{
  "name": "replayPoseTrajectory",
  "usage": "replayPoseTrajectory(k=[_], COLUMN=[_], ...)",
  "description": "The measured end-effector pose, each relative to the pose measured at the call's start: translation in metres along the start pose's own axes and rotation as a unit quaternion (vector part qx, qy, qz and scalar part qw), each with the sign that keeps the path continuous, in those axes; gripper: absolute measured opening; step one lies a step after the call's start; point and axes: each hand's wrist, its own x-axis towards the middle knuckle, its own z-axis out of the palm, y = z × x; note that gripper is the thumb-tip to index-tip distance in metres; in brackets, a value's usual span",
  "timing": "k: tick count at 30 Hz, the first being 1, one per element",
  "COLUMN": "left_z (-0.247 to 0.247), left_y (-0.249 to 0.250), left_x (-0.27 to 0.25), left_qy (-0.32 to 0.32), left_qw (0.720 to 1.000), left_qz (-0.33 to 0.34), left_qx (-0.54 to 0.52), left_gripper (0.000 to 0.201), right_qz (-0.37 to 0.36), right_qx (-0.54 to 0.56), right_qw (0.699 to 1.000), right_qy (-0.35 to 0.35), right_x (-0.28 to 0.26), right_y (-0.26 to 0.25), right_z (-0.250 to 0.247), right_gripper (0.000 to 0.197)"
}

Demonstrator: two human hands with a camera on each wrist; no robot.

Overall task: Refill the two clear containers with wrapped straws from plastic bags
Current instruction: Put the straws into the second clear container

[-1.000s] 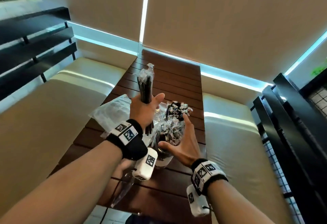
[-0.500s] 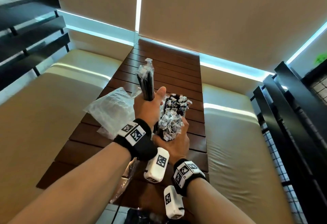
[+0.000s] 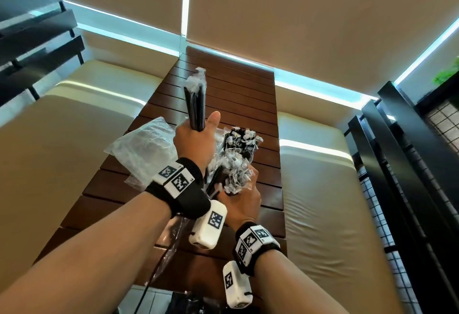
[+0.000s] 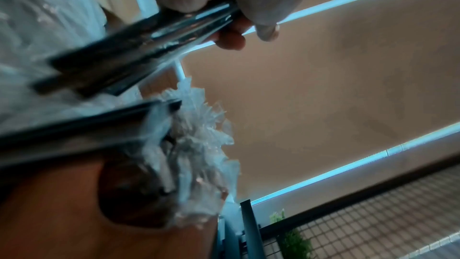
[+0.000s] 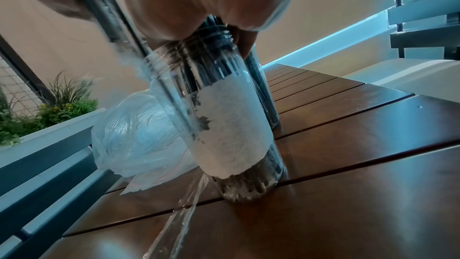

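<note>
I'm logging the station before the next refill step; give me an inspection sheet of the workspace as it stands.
Surface: slatted dark wood table, glossy.
Job's things: near clear container, torn white label, packed with wrapped straws; second filled container behind it.
Clutter: crumpled plastic bag at left.
Grippers: left hand grips a straw bundle; right hand holds the near container's top.
Cables: nothing seen.
Surroundings: cream bench cushions, beige blinds, black slatted partitions.

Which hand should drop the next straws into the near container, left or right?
Left. The left hand already grips a bundle of wrapped straws upright, just above the container. The right hand is wrapped around the container's straw-filled top, steadying it on the table.
</note>
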Motion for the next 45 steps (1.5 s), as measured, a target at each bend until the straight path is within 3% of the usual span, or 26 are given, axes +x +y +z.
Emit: replayPoseTrajectory(k=[2,6,11,14,17,22,26,29,34,37,40,42,45], left_z=[-0.003,0.002,0.004,0.003,0.003,0.003,-0.007,-0.008,-0.014,-0.022,-0.033,-0.035,-0.027], left_y=[-0.002,-0.005,-0.006,-0.007,-0.008,-0.022,-0.031,-0.039,-0.059,-0.054,-0.043,-0.027,0.004], left_x=[0.001,-0.002,-0.001,-0.002,-0.006,-0.019,-0.027,-0.04,-0.047,-0.043,-0.039,-0.033,-0.024], left_qy=[-0.004,-0.013,0.002,0.008,0.011,-0.021,-0.081,-0.133,-0.181,-0.222,-0.25,-0.238,-0.243], left_qw=[1.0,1.0,0.999,0.999,0.999,0.999,0.996,0.988,0.975,0.963,0.954,0.938,0.869], left_qz=[0.01,-0.008,-0.023,-0.02,-0.03,-0.025,-0.023,-0.001,0.025,0.037,0.084,0.177,0.358], left_qx=[0.009,0.003,-0.027,-0.025,-0.015,0.021,0.044,0.079,0.128,0.15,0.144,0.178,0.241], left_gripper=[0.058,0.048,0.038,0.038,0.038,0.048,0.058,0.04,0.042,0.032,0.054,0.076,0.087], right_qz=[-0.001,-0.002,-0.037,-0.053,-0.078,-0.037,-0.03,-0.034,-0.048,-0.046,-0.04,-0.041,-0.041], right_qx=[-0.001,0.001,0.064,0.081,0.07,0.063,0.026,0.001,-0.004,0.006,0.009,0.008,-0.001], right_qw=[1.0,1.0,0.993,0.984,0.982,0.996,0.997,0.996,0.996,0.996,0.995,0.995,0.995], right_qy=[0.008,-0.008,-0.094,-0.148,-0.155,-0.049,-0.068,-0.08,-0.078,-0.08,-0.087,-0.09,-0.085], right_x=[0.0,-0.001,-0.001,0.001,-0.001,-0.007,-0.003,0.001,-0.003,-0.005,-0.006,-0.006,-0.005], right_y=[-0.002,-0.001,0.005,0.006,0.006,-0.001,0.0,0.003,0.002,0.001,-0.001,-0.001,0.002], right_z=[0.0,-0.001,-0.011,-0.015,-0.01,0.0,0.002,-0.001,-0.006,-0.01,-0.012,-0.011,-0.01], right_gripper=[0.068,0.066,0.069,0.092,0.12,0.09,0.086,0.083,0.085,0.089,0.092,0.092,0.093])
